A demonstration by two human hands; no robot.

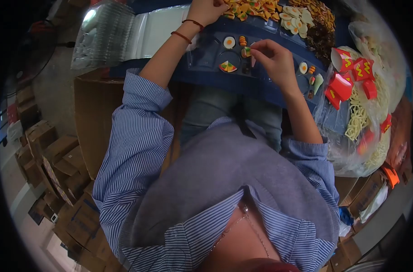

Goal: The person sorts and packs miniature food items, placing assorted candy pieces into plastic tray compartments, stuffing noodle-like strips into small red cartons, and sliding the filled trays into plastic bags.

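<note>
My left hand is at the top edge, by a pile of small toy pizza slices. Its fingers are curled together, and whatever they may hold is hidden. My right hand reaches over a clear plastic tray, thumb and forefinger pinched at a small toy pizza slice. In that tray sit a toy fried egg, a toy burger and more pizza slices. Farther right, another tray holds a second fried egg and other small pieces.
Stacked clear trays stand at the left. Loose toy eggs and dark pieces lie at the back right. Red toy fries boxes and pale noodle-like strands rest in plastic bags. Cardboard boxes fill the floor at left.
</note>
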